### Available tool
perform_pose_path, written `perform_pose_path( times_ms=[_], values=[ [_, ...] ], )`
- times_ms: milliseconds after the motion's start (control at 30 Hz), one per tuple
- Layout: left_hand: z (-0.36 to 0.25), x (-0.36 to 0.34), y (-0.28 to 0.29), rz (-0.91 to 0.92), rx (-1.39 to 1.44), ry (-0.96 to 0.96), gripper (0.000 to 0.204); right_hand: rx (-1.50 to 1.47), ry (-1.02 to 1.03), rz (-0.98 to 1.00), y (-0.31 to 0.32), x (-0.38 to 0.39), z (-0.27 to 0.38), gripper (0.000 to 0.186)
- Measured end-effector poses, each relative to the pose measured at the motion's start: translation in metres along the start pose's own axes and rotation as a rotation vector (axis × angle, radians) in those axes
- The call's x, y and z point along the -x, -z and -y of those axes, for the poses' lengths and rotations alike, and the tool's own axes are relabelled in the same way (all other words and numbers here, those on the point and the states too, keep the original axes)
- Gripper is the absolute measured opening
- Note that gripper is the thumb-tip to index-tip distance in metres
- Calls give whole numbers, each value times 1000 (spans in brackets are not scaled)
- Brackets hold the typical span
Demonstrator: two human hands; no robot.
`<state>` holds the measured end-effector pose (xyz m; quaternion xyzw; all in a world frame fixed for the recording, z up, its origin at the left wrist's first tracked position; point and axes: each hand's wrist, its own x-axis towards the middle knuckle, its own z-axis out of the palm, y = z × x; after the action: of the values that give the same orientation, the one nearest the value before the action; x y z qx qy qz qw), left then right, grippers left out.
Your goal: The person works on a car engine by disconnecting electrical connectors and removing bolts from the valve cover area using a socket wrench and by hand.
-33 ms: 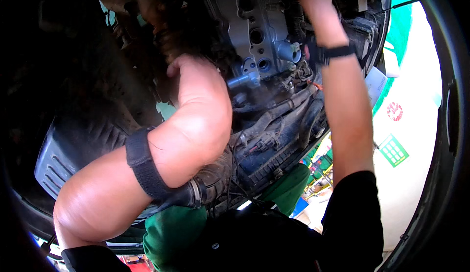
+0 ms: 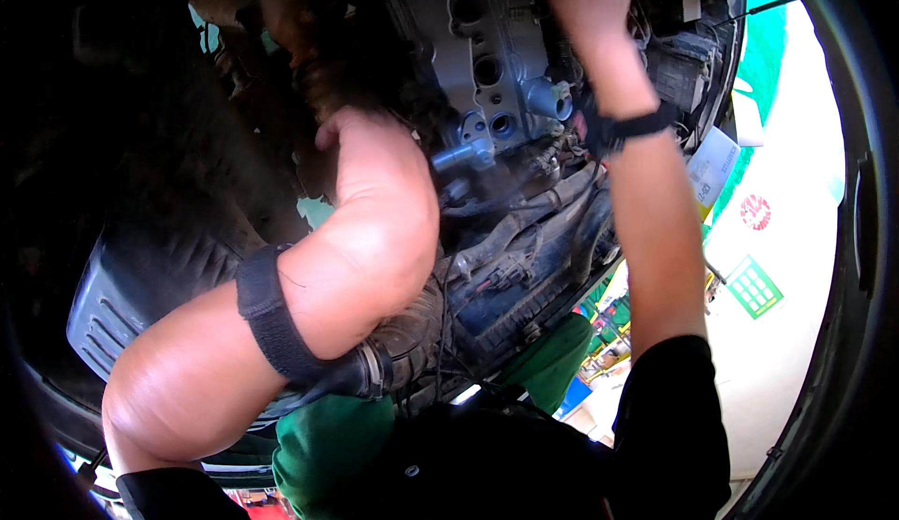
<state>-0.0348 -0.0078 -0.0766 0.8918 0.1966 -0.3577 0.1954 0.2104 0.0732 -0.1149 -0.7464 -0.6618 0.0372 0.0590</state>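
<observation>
Both my arms reach into a car's engine bay. My left hand point(image 2: 361, 127) bends down into the dark gap left of the engine, beside brownish metal parts point(image 2: 314, 71). Only its thumb side shows; the fingers are lost in shadow. Between my arms lies the grey engine cover point(image 2: 459, 71), with a row of round holes and a short pipe stub point(image 2: 548, 99) at its near end. My right hand point(image 2: 595, 0) is at the top edge, just right of that cover. It is blurred, its fingers cannot be made out, and what it touches is hidden.
Dark hoses point(image 2: 524, 225) run across the near side of the engine. A ribbed corrugated duct point(image 2: 407, 337) sits under my left forearm. A dark ribbed plastic cover point(image 2: 122, 305) is at the left. A white and yellow box point(image 2: 714, 169) stands beyond the bay's right edge.
My right hand and forearm have shifted slightly left and down, so more of the hand shows. The left arm stays nearly in place.
</observation>
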Motion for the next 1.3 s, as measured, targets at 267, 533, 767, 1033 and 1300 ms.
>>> perform_pose_path(
  times_ms=[267,533,767,1033,1300],
  values=[
    [4,-12,-5,36,71,89,39,-38,-121,-78,-84,112,32,29],
    [11,-4,-14,-191,-41,45,40,-130,-669,14,-84,102,68,49],
    [28,-23,-8,-518,359,60,24,-296,-820,139,-67,87,77,45],
    [52,-75,57,-800,780,78,24,-323,-851,152,-67,93,66,40],
    [133,-253,136,-312,1733,-1455,17,-358,-827,250,-60,89,69,47]
  ],
)
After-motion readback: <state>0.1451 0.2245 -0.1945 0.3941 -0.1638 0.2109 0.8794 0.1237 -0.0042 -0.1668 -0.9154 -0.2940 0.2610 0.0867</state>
